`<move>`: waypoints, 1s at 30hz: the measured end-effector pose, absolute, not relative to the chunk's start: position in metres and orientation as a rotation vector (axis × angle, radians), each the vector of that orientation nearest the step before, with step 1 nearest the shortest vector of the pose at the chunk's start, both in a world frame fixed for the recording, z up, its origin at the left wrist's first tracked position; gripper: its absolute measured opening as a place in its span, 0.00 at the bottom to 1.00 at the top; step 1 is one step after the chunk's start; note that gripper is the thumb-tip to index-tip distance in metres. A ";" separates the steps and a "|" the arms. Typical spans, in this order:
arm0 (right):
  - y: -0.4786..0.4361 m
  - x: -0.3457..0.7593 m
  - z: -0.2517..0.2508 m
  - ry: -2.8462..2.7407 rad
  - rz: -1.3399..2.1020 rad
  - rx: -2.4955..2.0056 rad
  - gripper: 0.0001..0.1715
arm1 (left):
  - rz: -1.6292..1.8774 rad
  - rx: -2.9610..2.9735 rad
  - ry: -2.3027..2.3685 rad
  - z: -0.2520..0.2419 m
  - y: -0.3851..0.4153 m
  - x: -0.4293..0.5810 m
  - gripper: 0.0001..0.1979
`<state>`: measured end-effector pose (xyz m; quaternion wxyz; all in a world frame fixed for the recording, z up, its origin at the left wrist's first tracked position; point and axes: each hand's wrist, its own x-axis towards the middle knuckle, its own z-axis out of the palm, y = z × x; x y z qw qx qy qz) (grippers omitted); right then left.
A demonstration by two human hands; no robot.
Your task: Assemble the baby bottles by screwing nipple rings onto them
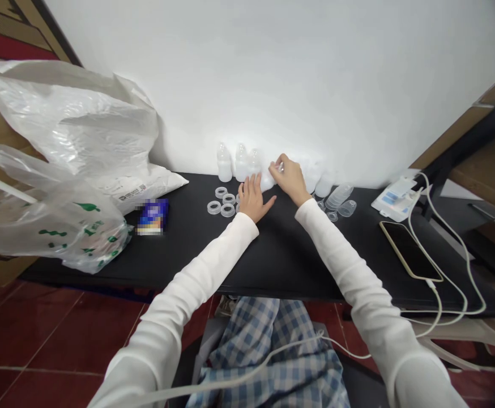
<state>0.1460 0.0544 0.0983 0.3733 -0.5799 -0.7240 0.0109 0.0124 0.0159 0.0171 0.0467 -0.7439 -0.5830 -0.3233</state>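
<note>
My left hand [252,198] lies on the black table with its fingers stretched out and its thumb apart. It partly covers the white screw rings [227,210], and its fingertips are close to a white baby bottle [267,180]. Above that bottle, my right hand [290,178] is closed in a pinch on a small pale piece that I cannot make out. Several baby bottles with clear domed caps [224,164] stand upright along the wall on the left. Right of my right hand stand more white bottles [324,184], with clear caps [340,196] lying in front of them.
Large plastic bags [90,130] fill the left side, with a blue box [153,216] beside them. A phone [409,249] with a white cable [436,309] lies at the right, near a white-and-blue package [396,198]. The white wall [273,73] rises directly behind the bottles.
</note>
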 end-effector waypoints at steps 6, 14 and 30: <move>0.017 0.180 0.066 -1.610 0.149 -1.602 0.12 | -0.866 -2.613 -1.411 0.018 0.013 0.011 0.28; -0.003 0.208 0.036 -1.626 0.061 -1.568 0.15 | -0.901 -2.931 -1.248 0.013 0.008 0.016 0.31; -0.009 0.234 0.061 -1.714 0.834 -1.068 0.19 | -1.783 -3.593 -1.719 0.028 0.018 0.005 0.32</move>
